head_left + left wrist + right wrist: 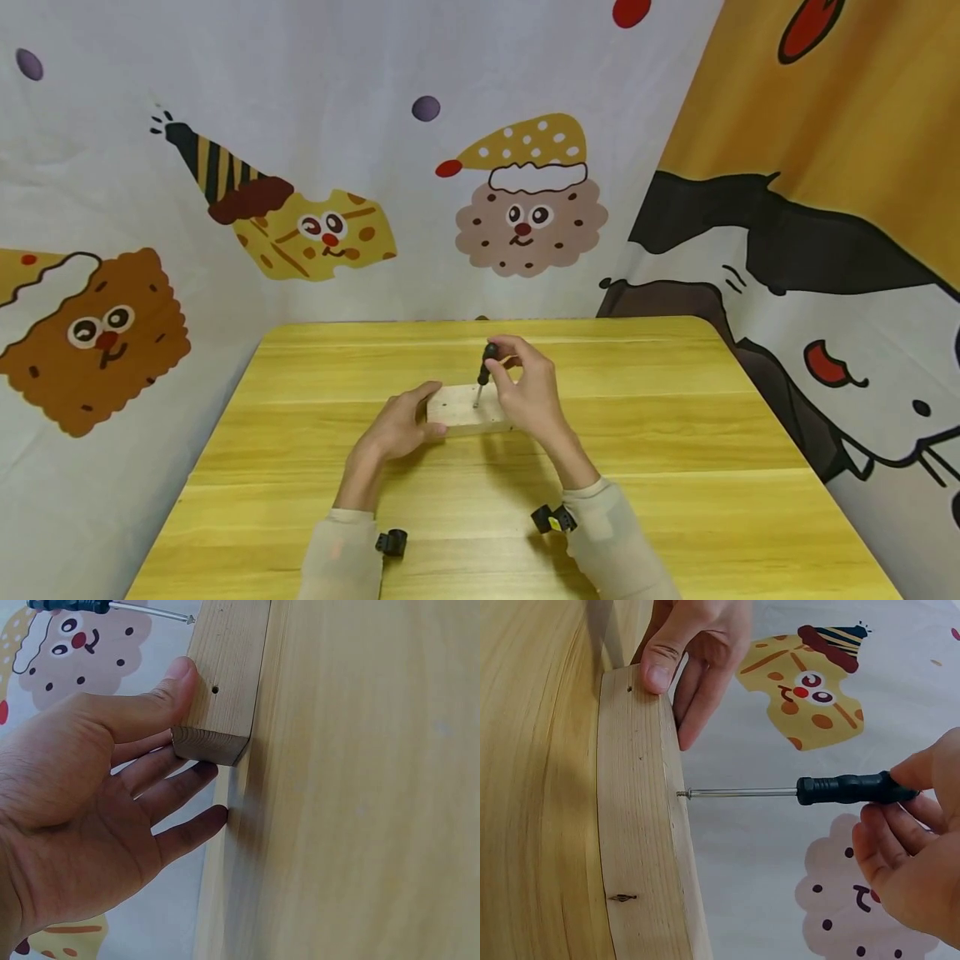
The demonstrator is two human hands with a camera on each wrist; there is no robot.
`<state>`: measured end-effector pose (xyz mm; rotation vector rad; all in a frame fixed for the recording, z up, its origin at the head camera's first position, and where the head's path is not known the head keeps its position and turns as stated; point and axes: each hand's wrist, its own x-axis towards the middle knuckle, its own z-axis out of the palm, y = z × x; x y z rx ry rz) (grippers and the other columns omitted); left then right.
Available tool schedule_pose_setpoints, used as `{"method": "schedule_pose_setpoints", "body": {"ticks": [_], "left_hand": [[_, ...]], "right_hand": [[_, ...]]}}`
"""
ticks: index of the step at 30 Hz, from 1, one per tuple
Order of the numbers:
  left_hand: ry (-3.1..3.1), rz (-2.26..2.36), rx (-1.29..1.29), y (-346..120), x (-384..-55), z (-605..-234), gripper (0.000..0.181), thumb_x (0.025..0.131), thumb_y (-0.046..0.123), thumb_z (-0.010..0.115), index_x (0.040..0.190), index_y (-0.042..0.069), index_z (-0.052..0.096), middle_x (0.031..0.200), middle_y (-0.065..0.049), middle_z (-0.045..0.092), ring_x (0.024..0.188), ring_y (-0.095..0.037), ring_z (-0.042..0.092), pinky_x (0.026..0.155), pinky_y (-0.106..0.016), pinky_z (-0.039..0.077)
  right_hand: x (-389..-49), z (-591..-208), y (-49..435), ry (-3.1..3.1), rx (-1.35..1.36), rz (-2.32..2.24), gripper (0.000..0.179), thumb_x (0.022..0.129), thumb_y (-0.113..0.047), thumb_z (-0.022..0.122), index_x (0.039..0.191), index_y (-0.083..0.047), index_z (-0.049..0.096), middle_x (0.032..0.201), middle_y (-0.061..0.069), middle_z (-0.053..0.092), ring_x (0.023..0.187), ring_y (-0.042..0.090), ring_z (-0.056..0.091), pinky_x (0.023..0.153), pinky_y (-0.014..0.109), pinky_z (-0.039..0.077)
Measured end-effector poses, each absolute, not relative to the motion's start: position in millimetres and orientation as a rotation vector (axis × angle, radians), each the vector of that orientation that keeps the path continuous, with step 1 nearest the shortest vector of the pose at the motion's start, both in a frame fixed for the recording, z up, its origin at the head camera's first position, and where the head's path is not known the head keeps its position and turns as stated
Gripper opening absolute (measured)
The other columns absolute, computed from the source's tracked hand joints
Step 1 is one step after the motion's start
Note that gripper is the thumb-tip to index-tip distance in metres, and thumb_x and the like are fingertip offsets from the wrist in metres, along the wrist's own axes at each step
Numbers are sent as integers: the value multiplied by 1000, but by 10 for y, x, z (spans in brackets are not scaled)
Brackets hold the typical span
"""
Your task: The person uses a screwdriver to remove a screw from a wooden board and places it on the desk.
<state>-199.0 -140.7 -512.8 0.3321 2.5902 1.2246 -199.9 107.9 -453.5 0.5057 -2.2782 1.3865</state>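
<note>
Your right hand (528,387) pinches the black ribbed handle of a small screwdriver (484,367) between thumb and fingertips, holding it upright with its thin bright metal shaft standing on the top face of a pale wooden block (465,411). Seen from the right wrist, the shaft's tip (684,793) meets a screw seated in the block's smooth, straight-grained face, while a second screw (622,898) sits flush in the same face, off to the side of the tip away from your left hand.

Your left hand (401,427) steadies the block just beside the right one, fingers relaxed and fairly straight: the thumb (161,697) lies flat on the top face next to a small round hole (215,689), and the other fingers rest against the block's rough-sawn end.

The rectangular block lies flat on a yellow wooden table (675,467) with a glossy, streaked grain, directly under both your hands. Behind them hangs a soft cloth backdrop (525,208) printed with cartoon biscuits in party hats.
</note>
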Motion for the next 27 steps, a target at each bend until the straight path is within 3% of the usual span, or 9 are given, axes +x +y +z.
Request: {"method": "schedule_pose_setpoints", "body": {"ticks": [7, 18, 27], "left_hand": [[2583, 1236, 323, -1409, -1981, -5138, 80, 103, 20, 85, 173, 12, 46, 175, -18, 52, 167, -43, 44, 136, -66, 38], [2589, 1236, 330, -1419, -1978, -5116, 80, 103, 19, 85, 173, 12, 47, 175, -19, 53, 167, -43, 44, 136, -67, 38], [2587, 1240, 319, -1411, -1980, -5131, 81, 103, 20, 85, 173, 12, 46, 175, -18, 52, 168, -43, 43, 137, -67, 36]], "right_hand": [[-2013, -4550, 1067, -2239, 491, 1412, 28, 104, -5, 78, 132, -1, 76, 110, 15, 81, 100, 29, 78, 86, 48, 69], [-2044, -4555, 1054, -2210, 473, 1344, 24, 99, -12, 89, 120, -4, 81, 107, 12, 76, 90, 24, 76, 80, 34, 69], [-2020, -4530, 1058, -2244, 537, 1385, 27, 106, -1, 75, 133, -1, 77, 117, 15, 77, 104, 29, 77, 89, 43, 70]]}}
